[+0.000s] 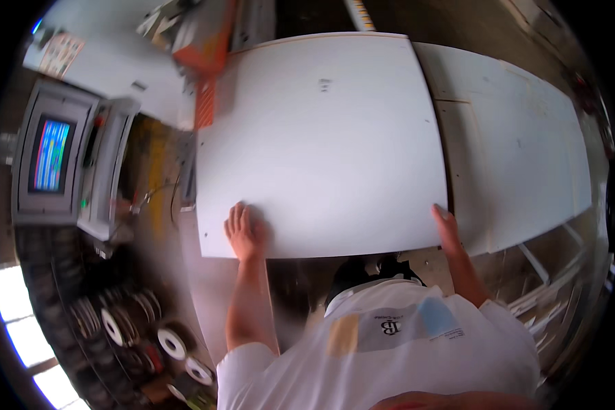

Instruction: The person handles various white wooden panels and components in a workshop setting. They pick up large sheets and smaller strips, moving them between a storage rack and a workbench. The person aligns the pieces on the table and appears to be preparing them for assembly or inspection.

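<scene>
The broad white flat rectangular panel (324, 154) lies at 12 o'clock from the torso. At its 7 o'clock, the left hand (244, 234) rests palm-down, fingers extended; at 4 o'clock, the right hand (449, 231) laps its thumb over the edge, fingers hidden, so I cannot tell its grip. Steadying it well likely calls for even pressure from both. Its 2 side edges run roughly 6-to-12; near-square, its long axis is unclear.

My shirt (383, 372): white, short sleeves (242, 369); print (393, 333) in tan, grey, pale blue, black lettering. Trousers (348, 277) dark. Fingers (238, 220) bare.
</scene>
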Available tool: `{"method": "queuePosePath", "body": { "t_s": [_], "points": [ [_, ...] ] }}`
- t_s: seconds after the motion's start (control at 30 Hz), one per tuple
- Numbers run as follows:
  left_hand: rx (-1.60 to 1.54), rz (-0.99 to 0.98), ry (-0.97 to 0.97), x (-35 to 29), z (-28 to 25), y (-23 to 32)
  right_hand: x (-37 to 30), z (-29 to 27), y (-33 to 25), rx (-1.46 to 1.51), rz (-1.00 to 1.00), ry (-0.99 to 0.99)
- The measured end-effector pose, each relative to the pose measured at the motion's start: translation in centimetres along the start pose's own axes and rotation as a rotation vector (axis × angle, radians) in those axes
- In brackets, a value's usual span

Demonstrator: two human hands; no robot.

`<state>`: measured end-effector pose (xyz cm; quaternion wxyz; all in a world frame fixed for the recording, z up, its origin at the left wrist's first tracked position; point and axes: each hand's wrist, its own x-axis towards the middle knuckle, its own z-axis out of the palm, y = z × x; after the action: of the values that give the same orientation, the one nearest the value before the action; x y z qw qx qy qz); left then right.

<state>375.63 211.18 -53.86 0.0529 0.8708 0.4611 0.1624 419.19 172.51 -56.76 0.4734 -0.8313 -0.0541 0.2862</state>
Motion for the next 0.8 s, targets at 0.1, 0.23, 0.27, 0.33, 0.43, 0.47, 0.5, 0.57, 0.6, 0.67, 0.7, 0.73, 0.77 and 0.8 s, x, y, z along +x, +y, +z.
{"method": "queuePosePath", "body": {
  "t_s": [0.1, 0.23, 0.27, 0.33, 0.43, 0.47, 0.5, 0.57, 0.6, 0.67, 0.7, 0.73, 0.77, 0.8],
  "points": [
    [-0.098, 0.124, 0.104, 2.8, 0.5, 1.2, 3.0, -0.2, -0.6, -0.194, 0.027, 0.008],
    [0.074, 0.085, 0.020, 6.0, 2.0, 1.1, 4.9, 1.5, -4.7, -0.240, 0.038, 0.139],
    [0.111, 0.131, 0.085, 6.4, 2.9, 0.4, 5.3, 1.3, -5.1, -0.175, -0.038, 0.152],
    [0.016, 0.092, 0.151, 7.9, 4.9, -2.5, 5.9, 0.0, -6.4, -0.224, 0.029, 0.072],
    [-0.006, 0.077, 0.168, 9.8, 5.9, -1.2, 4.6, -2.1, -0.7, -0.316, -0.347, 0.294],
    [0.001, 0.061, 0.169, 9.5, 5.8, -2.1, 2.9, -3.5, -1.3, -0.503, -0.393, 0.133],
    [-0.026, 0.081, 0.158, 10.4, 6.6, -0.5, 2.2, -5.2, 2.6, -0.498, -0.352, 0.165],
    [-0.056, 0.131, 0.165, 9.7, 7.4, 2.1, -1.8, -6.7, 6.5, 0.003, -0.238, 0.112],
    [-0.069, 0.151, 0.173, 8.9, 7.8, 3.6, -3.8, -8.1, 7.7, -0.122, -0.137, 0.047],
    [-0.226, 0.119, 0.023, 6.8, 8.5, 8.9, -7.0, -11.4, 15.4, -0.470, -0.189, -0.023],
    [-0.135, 0.312, 0.108, 4.9, 8.4, 12.6, -8.7, -12.3, 19.6, -0.616, -0.129, -0.053],
    [-0.247, 0.334, 0.067, 3.0, 9.2, 15.5, -10.4, -13.9, 24.7, -0.777, -0.073, -0.086],
    [-0.390, 0.459, 0.165, 0.7, 10.3, 18.4, -12.4, -15.4, 30.7, -1.186, -0.243, -0.173],
    [-0.464, 0.604, 0.265, -1.0, 9.9, 20.7, -14.6, -14.5, 29.8, -1.191, -0.014, -0.240]
  ]
}}
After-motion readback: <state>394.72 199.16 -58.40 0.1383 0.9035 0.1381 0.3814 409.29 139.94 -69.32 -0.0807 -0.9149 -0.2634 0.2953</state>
